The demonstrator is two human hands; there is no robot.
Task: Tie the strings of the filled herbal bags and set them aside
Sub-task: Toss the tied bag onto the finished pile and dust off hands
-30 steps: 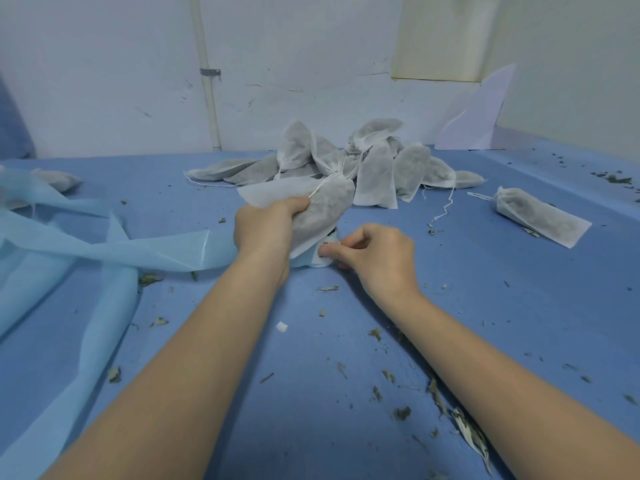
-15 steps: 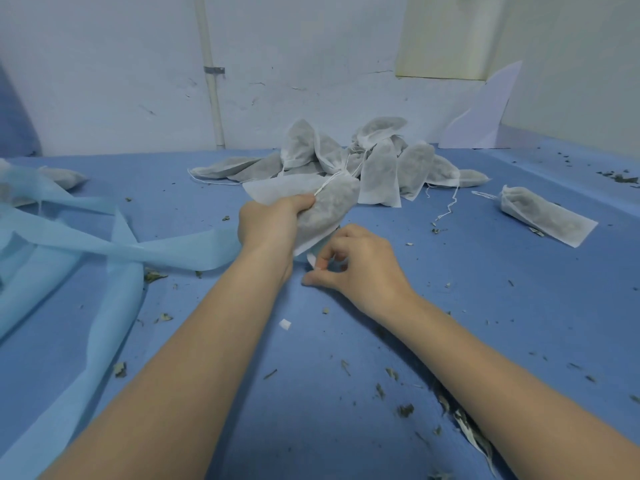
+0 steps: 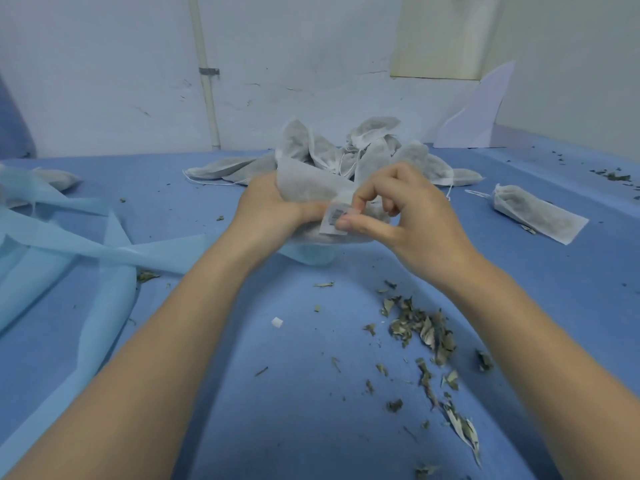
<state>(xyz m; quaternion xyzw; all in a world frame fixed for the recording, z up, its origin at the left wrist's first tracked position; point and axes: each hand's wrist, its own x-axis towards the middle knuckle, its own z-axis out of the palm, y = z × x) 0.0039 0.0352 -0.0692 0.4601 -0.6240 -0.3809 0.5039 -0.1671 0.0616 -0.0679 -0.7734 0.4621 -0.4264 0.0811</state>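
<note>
Across the frame a blue cloth-covered table was spread before a white wall. At centre, one white mesh herbal bag was gripped by the left hand; a small printed label was pinched by the right hand. One filled bag was laid at right.

Right hand now up at bag, label pinched

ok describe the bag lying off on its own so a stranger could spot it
Start at the heap of filled bags by the back wall, then look right across the blue table. The lone bag lies flat there, apart from the heap, neck cinched, untouched by either hand.
</note>
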